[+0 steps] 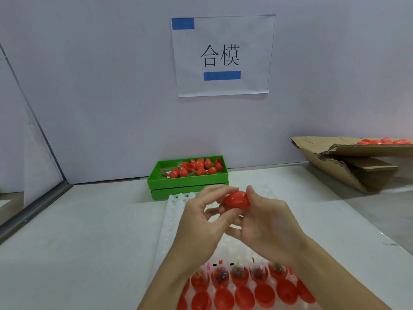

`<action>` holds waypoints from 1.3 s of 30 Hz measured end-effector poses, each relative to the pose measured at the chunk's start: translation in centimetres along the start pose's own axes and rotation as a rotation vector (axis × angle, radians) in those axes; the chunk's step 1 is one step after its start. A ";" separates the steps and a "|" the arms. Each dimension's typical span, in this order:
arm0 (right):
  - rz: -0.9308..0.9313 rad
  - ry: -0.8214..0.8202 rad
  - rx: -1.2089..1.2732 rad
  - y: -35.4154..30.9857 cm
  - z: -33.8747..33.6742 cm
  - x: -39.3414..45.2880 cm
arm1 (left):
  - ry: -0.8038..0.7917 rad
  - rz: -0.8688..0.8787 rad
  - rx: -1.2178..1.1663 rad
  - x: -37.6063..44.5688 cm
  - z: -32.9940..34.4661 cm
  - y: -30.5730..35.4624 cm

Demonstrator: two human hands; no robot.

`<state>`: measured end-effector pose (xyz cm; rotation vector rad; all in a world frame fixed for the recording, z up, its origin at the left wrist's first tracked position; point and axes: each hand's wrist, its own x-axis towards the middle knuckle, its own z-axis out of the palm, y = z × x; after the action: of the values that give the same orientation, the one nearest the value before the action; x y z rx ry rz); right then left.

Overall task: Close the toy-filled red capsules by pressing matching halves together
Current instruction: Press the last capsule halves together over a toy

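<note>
Two hands hold one red capsule (237, 199) up over the white tray (176, 204), in the middle of the view. Left hand (202, 218) pinches its left end with curled fingers. Right hand (266, 222) wraps around its right end, thumb on top. At 6 o'clock, red halves (223, 298) sit in rows in the tray, and the far row has small toys inside. At 12 o'clock, a green bin (187, 182) holds more red pieces. At 2 o'clock lies a cardboard box (348, 166).
</note>
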<state>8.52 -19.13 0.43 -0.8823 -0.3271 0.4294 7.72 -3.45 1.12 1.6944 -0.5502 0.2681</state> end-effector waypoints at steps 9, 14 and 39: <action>0.051 0.081 -0.075 0.4 0.5 0.4 | -0.002 0.000 -0.037 -0.1 0.2 -0.3; -0.063 0.385 -0.408 0.3 0.4 0.7 | 0.122 0.017 0.027 0.1 -0.2 -1.0; -0.296 0.358 -0.304 0.8 0.9 0.7 | 0.195 -0.068 0.110 0.3 0.0 -1.4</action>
<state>8.60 -17.75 0.39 -1.1658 -0.1889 -0.0583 8.66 -3.31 0.09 1.7661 -0.3379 0.4164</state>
